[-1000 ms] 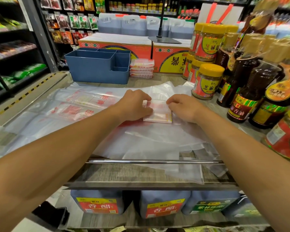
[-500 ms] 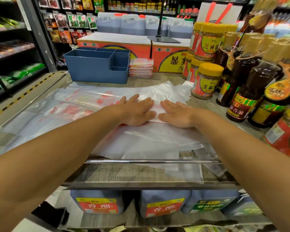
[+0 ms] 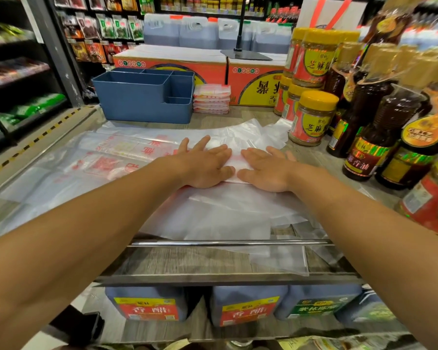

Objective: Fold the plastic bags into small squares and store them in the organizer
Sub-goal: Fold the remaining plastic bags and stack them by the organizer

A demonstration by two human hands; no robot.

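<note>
One shelf top (image 3: 213,261), loose plastic bags (image 3: 106,157) spread across middle. One blue organizer (image 3: 139,99) at far-left edge; one stack of folded squares (image 3: 211,99) just right of it. Two hands, left hand (image 3: 205,165) and right hand (image 3: 266,170), fingers flat, pressing one folded bag (image 3: 234,160) mid-surface.

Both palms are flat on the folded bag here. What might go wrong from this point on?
1. The folded bag is slick plastic lying on loose bags; once the left hand and right hand lift, it may spring open or slide.
2. Carrying it to the blue organizer means reaching close by the jars, which a forearm might knock.
3. A loose sheet overhangs the shelf rail and may slip off.
</note>
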